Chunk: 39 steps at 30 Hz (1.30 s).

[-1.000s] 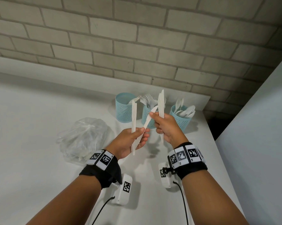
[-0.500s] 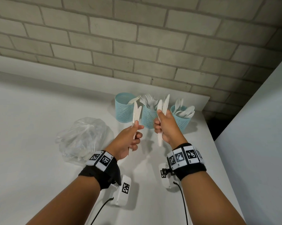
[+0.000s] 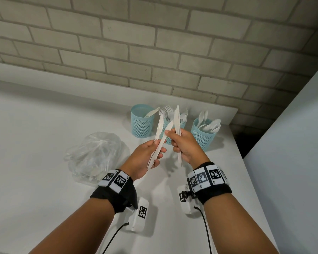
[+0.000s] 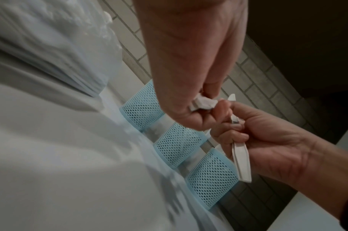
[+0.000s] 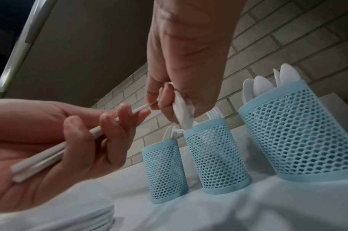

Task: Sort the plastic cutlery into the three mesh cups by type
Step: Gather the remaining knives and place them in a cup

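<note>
Above the white table, my left hand grips two white plastic knives by their handles. My right hand holds a bunch of knives upright and pinches the upper end of one left-hand knife, which leans right. The right wrist view shows my left hand curled round two handles. Three blue mesh cups stand behind: the left cup holds one knife, the middle cup forks, the right cup spoons.
A crumpled clear plastic bag lies on the table left of my hands. A brick wall rises behind the cups. The table's right edge runs close to the spoon cup.
Half a second ago the hands were apart, each with its own knives. Now they have come together and my right fingers pinch one of the left hand's knives.
</note>
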Each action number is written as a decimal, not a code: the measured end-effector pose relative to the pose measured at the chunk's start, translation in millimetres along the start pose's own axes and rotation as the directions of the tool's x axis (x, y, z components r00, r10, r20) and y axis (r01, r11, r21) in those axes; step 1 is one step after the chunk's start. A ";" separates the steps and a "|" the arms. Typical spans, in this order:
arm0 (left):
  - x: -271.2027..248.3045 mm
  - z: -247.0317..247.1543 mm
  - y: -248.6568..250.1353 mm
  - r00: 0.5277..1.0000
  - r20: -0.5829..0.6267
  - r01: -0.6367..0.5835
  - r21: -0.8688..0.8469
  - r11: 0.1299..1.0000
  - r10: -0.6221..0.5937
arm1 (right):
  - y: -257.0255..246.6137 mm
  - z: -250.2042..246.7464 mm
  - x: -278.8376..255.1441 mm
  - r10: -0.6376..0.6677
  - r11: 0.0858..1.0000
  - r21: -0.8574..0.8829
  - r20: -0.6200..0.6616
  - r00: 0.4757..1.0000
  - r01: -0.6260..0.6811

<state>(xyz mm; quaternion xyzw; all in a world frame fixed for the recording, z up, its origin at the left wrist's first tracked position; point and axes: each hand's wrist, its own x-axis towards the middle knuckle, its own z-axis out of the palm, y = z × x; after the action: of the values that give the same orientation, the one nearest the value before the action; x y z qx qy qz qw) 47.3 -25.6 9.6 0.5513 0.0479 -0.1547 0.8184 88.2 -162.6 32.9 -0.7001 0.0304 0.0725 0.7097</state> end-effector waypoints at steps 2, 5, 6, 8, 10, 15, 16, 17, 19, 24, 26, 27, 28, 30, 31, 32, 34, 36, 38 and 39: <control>-0.5 -0.5 -0.5 1.000 0.005 0.006 -0.002 1.000 -0.006 | -0.9 -0.4 1.2 -0.001 1.000 -0.003 -0.002 1.000 0.001; -0.7 -0.4 -2.0 1.000 0.025 0.007 0.018 1.000 -0.007 | -1.1 0.5 2.6 0.006 0.999 0.042 0.007 1.000 -0.006; -0.5 -0.2 -2.7 0.999 0.031 0.007 0.033 0.999 -0.008 | -0.9 1.0 3.5 0.004 0.998 0.069 -0.001 1.000 -0.003; 0.8 -0.4 -4.6 1.000 0.030 0.007 0.057 0.998 -0.009 | -0.6 1.5 5.1 -0.013 0.997 0.081 -0.047 0.999 0.017; 3.0 -0.9 -6.3 1.000 -0.002 0.003 0.061 0.998 -0.003 | 0.4 1.0 6.4 -0.042 0.998 0.042 -0.093 0.995 0.046; 3.4 -2.2 -3.9 1.000 -0.014 0.028 0.028 0.999 -0.028 | 2.9 3.1 4.1 -0.044 0.997 0.069 -0.049 0.998 0.047; 3.0 -1.8 -3.3 0.999 -0.005 0.033 0.036 0.999 -0.033 | 3.7 4.1 3.3 -0.034 0.996 0.086 -0.018 0.999 0.035; 2.6 -1.8 -3.1 0.999 0.005 0.035 0.049 0.998 -0.036 | 4.1 5.7 2.0 -0.020 0.995 0.099 0.020 1.000 0.018; 2.3 -1.6 -3.7 0.999 0.026 0.043 0.071 0.997 -0.045 | 4.3 10.1 0.1 -0.002 0.994 0.106 0.094 0.996 -0.008; 2.8 -2.0 -3.9 0.996 0.004 0.085 0.016 0.996 -0.085 | 1.3 19.8 0.6 0.000 0.999 0.039 0.142 0.990 -0.005; 3.8 -2.4 -4.7 0.993 -0.039 0.114 -0.031 0.993 -0.115 | -1.6 24.5 0.2 -0.053 0.999 0.008 0.125 0.991 0.053; 3.8 -3.0 -5.7 0.988 -0.056 0.141 -0.056 0.988 -0.144 | -2.6 27.2 -0.4 -0.085 0.996 0.010 0.117 0.989 0.085; 4.0 -3.9 -7.0 0.981 -0.065 0.177 -0.090 0.980 -0.184 | -2.5 29.4 -0.4 -0.125 0.992 -0.001 0.106 0.986 0.126; 3.7 -5.8 -8.9 0.961 -0.066 0.253 -0.177 0.951 -0.268 | -1.1 34.7 -1.0 -0.196 0.980 -0.028 0.081 0.977 0.199; 4.0 -7.1 -9.2 0.952 -0.067 0.278 -0.215 0.936 -0.298 | -0.4 37.2 -1.1 -0.220 0.975 -0.020 0.072 0.973 0.222; 4.5 -8.2 -8.9 0.945 -0.072 0.292 -0.250 0.923 -0.319 | 0.6 39.6 -0.5 -0.238 0.971 0.000 0.067 0.969 0.239; 5.3 -10.4 -7.3 0.937 -0.082 0.296 -0.327 0.898 -0.339 | 1.6 44.3 -0.3 -0.264 0.963 0.060 0.062 0.962 0.261; 5.3 -11.8 -4.9 0.940 -0.062 0.286 -0.389 0.876 -0.335 | 2.1 48.7 -2.1 -0.290 0.955 0.075 0.052 0.956 0.286; 3.7 -11.7 -2.4 0.953 -0.022 0.262 -0.440 0.859 -0.302 | 3.9 51.9 -4.2 -0.312 0.950 0.017 0.070 0.948 0.312; 2.8 -11.2 -1.5 0.959 -0.009 0.248 -0.458 0.853 -0.284 | 5.2 53.3 -5.2 -0.311 0.949 -0.019 0.084 0.947 0.314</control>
<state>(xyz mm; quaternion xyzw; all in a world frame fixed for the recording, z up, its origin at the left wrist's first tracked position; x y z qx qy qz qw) 50.5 -16.4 3.3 0.3391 0.1893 -0.2299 0.8924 79.3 -109.7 29.5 -0.7041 -0.1105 -0.0124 0.7014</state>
